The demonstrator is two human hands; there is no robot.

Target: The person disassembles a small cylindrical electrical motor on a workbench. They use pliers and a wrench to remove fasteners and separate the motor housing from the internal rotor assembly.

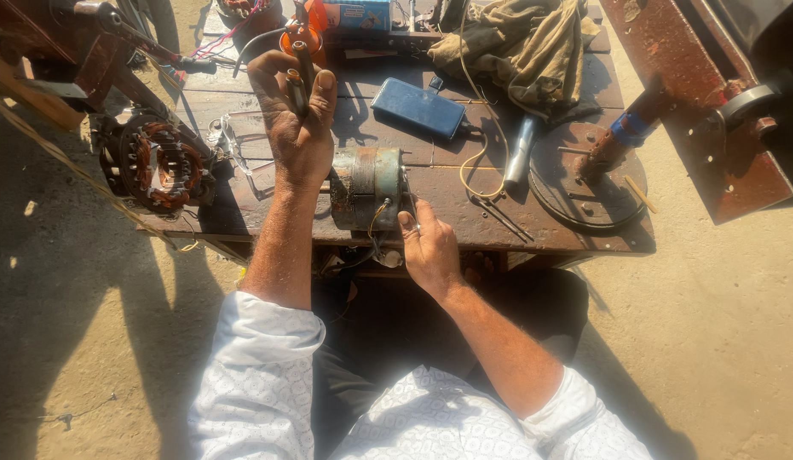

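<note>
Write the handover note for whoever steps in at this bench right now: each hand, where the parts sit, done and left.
Left hand: raised, gripping a dark tool handle between the fingers.
Right hand: at the near end of the small motor, pinching something thin, too small to tell.
Motor lies on its side at the near edge of the metal table; a copper-wound stator sits left.
Done: motor housing looks closed.
Left: thin wires at its near end hang loose.

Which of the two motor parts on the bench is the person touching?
The grey closed motor at the bench's near edge: the right hand rests on its end. The open stator with copper windings lies untouched, far left.
</note>
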